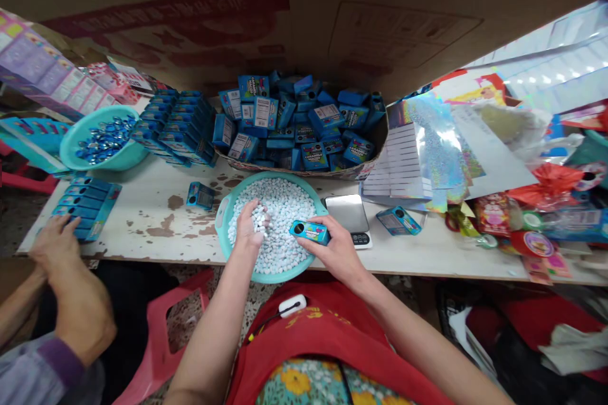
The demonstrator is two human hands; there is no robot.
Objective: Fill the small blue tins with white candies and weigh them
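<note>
A turquoise basin (223,221) full of small white candies (285,253) stands at the table's front edge. My left hand (250,224) is over its left half, palm up, with its fingers curled round a heap of the candies. My right hand (335,247) grips a small blue box (311,231) above the basin's right side, the box's round dark hole facing up. Just right of the basin is a small scale (348,214) with a bare metal plate. Single blue boxes lie beyond the scale (399,221) and left of the basin (200,195).
Behind the basin, a carton (375,168) holds many blue boxes. Stacked boxes (175,126) and a bowl of blue candies (137,155) stand left. A co-worker's hands (57,240) touch a row of boxes. Sheets (399,164) and colourful packages (494,215) lie right.
</note>
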